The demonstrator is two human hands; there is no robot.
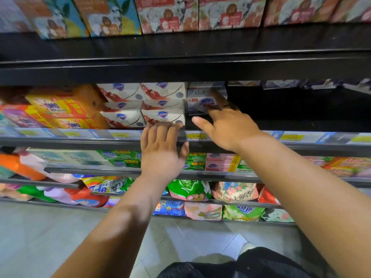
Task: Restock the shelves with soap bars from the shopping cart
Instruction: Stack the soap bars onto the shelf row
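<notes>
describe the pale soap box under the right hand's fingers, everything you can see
The soap box is a pale grey-white carton, card by its look, with a blue shield logo and a small red mark on its front. It lies flat and closed on the middle shelf, front outward, just right of the red-and-white boxes, with a like box stacked on it. The right hand lays straight fingers across its right part. The print is too blurred to read.
</notes>
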